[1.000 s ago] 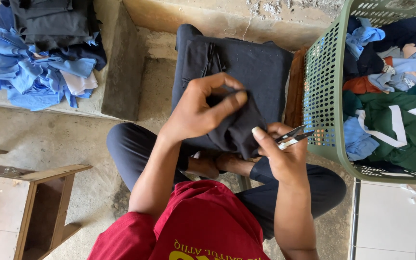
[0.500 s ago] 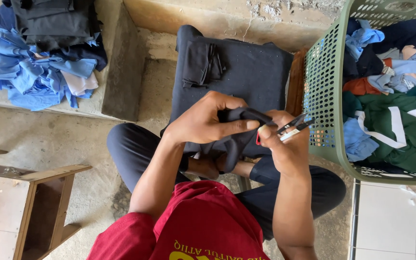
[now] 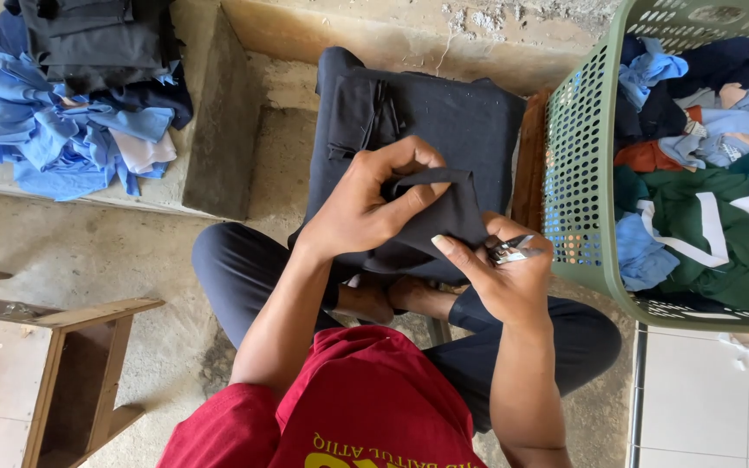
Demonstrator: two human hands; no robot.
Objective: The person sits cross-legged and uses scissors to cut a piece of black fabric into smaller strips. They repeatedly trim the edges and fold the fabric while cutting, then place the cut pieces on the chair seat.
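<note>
— What were the two hands doing?

— The left hand [image 3: 366, 208] was closed on a fold of dark cloth [image 3: 444, 217], pinching it up so the edge stood clear. The right hand [image 3: 504, 277] was shut around small metal snips [image 3: 511, 251], with the tips right at that edge. I think the cloth was held tight so the snips could get at a thread.

— Where was the cloth?

— Up in front of the person, just above their crossed legs. The rest of it lay over a dark pile [image 3: 444, 121] on a low stand, so it did not drag on the floor.

— How many things did you count?

— One pair of snips and one green basket [image 3: 578, 173] on the right — close by, full of mixed clothes. One heap of blue clothes [image 3: 54, 130] sat on the ledge to the left, well apart. One wooden stool [image 3: 71, 364] stood lower left.
</note>
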